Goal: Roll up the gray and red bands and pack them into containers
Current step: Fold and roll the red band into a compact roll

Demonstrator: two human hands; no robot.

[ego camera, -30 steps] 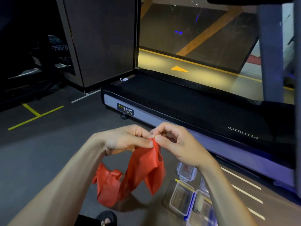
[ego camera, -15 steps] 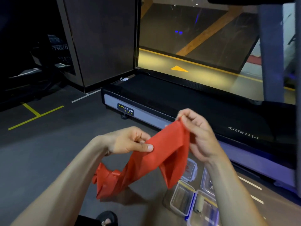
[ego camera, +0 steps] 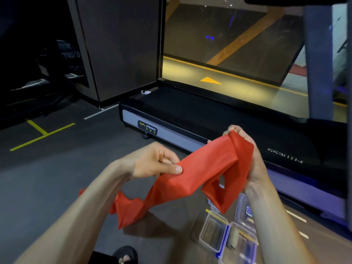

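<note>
A long red band (ego camera: 198,172) stretches between my two hands above the floor. My left hand (ego camera: 156,162) pinches it near the middle, thumb on top. My right hand (ego camera: 245,155) grips its folded upper end, raised higher and to the right. The band's loose tail hangs down to the floor at the lower left. Clear plastic containers (ego camera: 213,233) with blue clips lie open on the floor at the lower right, and one holds a rolled grey band (ego camera: 233,238).
A treadmill (ego camera: 171,115) with a black belt stands right ahead, along the far side of the containers. Dark grey floor (ego camera: 57,178) with yellow lines spreads to the left. My foot in a black sandal (ego camera: 123,256) shows at the bottom edge.
My hands started close together pinching the band's end. The right hand has pulled up and away to the right, drawing the band out taut between the hands.
</note>
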